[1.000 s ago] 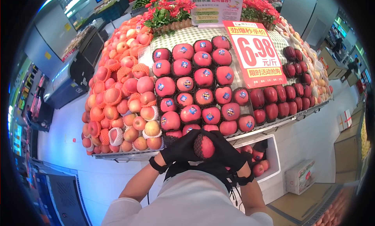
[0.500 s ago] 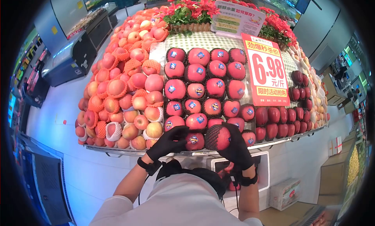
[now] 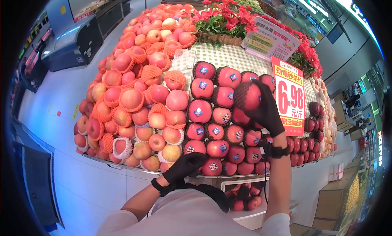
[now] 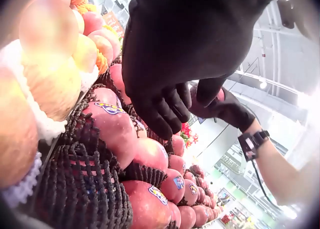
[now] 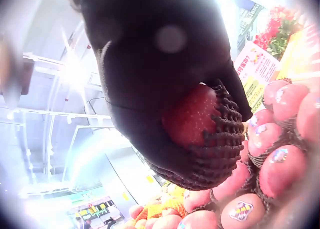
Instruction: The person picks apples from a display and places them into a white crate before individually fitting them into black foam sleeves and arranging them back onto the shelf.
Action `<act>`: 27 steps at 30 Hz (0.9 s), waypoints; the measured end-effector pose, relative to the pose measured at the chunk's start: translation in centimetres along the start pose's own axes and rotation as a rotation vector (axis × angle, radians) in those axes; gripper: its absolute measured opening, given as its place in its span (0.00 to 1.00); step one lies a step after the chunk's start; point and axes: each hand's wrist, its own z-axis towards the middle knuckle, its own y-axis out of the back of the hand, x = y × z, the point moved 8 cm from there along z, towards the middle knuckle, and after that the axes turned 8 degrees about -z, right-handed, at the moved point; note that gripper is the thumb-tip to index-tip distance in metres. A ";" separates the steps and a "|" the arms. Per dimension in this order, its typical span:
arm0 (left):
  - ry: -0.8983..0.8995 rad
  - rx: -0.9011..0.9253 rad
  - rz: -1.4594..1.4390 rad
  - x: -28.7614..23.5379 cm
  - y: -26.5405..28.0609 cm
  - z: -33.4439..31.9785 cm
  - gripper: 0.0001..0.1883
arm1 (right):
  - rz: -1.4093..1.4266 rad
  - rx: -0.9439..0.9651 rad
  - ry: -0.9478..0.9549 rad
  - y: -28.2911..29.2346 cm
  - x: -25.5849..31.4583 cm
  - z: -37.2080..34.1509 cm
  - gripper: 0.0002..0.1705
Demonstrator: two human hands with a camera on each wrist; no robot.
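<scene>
My right hand, in a black glove, grips a red apple over the back part of the sticker-marked apple rows. In the right wrist view, dark foam netting wraps part of this apple, and the gloved fingers curl round its side. My left hand, also black-gloved, hovers at the front edge of the display beside the nearest apples. Its fingers hang loosely bent with nothing in them, as the left wrist view shows. Apples in black netting lie just below that hand.
Loose apples in orange and white nets are heaped on the left. A red price sign stands right of the rows, with darker apples beyond. Red flowers line the back. Below the front edge sits a white box holding apples.
Both hands held the netted apple at the front edge at first. The left hand let go and moved aside; the right hand carried the apple forward over the back rows.
</scene>
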 end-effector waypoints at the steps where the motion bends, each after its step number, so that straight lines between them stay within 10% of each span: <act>1: -0.054 0.029 0.060 0.3 0.3 0.3 0.17 | -0.004 -0.026 0.004 -0.4 -0.2 1.9 0.52; 11: 0.028 0.137 -0.031 -0.2 2.9 -0.4 0.18 | -0.278 0.002 0.187 -11.5 -3.9 20.1 0.49; 15: -0.301 0.250 0.239 -1.4 3.4 -1.5 0.19 | -0.346 0.068 0.183 -15.9 -4.7 23.9 0.48; 18: -0.194 0.273 0.531 -1.8 3.4 -1.6 0.20 | -0.368 0.154 0.150 -18.3 -4.9 25.4 0.50; 24: -0.050 0.202 -0.208 -1.1 6.3 -2.9 0.24 | -0.375 0.318 0.154 -21.5 -7.1 26.0 0.56; 27: -0.145 0.153 -0.100 -1.4 7.2 -3.0 0.24 | -0.378 0.359 0.153 -21.8 -7.5 26.1 0.57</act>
